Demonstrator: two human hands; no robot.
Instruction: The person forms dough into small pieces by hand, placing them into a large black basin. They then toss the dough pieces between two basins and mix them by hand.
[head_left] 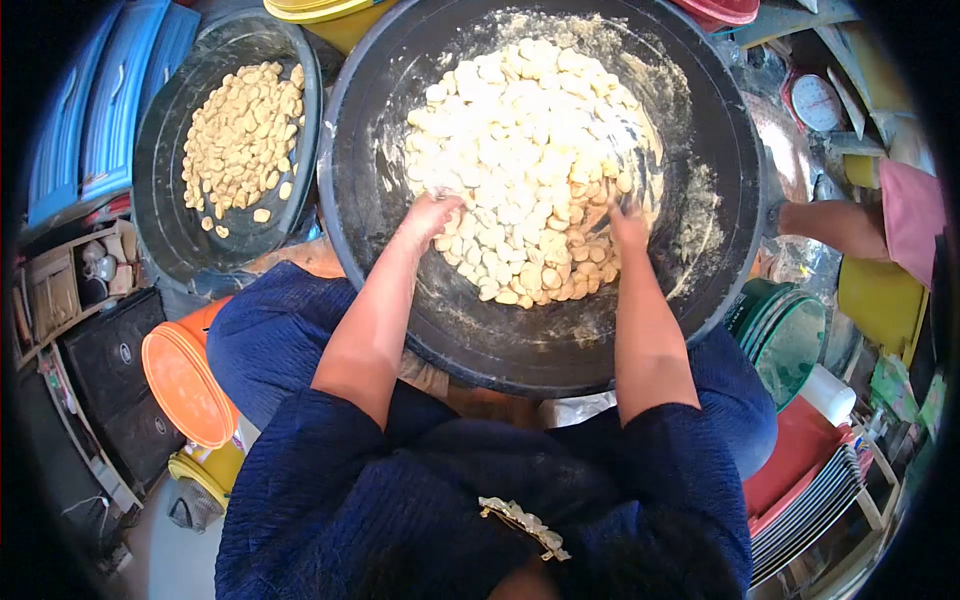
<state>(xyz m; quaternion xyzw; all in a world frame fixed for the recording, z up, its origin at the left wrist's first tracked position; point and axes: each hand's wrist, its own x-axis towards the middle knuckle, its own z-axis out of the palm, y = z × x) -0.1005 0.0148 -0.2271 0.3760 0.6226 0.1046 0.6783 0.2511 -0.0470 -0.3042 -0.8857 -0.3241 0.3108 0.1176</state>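
Observation:
A wide black basin (400,300) sits in front of me, between my knees. In it lies a heap of pale, flattened dough-like pieces (540,150), bright with glare, and whitish powder coats the basin's inner wall. At the heap's left edge is my left hand (436,212), its fingers stretched toward the pieces and partly washed out by the light. My right hand (628,222) reaches into the heap's right side, fingers apart and their tips among the pieces. Neither hand visibly grips a piece.
Another dark basin (160,180) at the left holds similar pieces. Another person's arm (835,228), pink-sleeved, reaches toward my basin's right rim. An orange bucket (190,385) stands by my left knee and a green bucket (785,345) by my right. Blue cabinets (110,110) stand far left.

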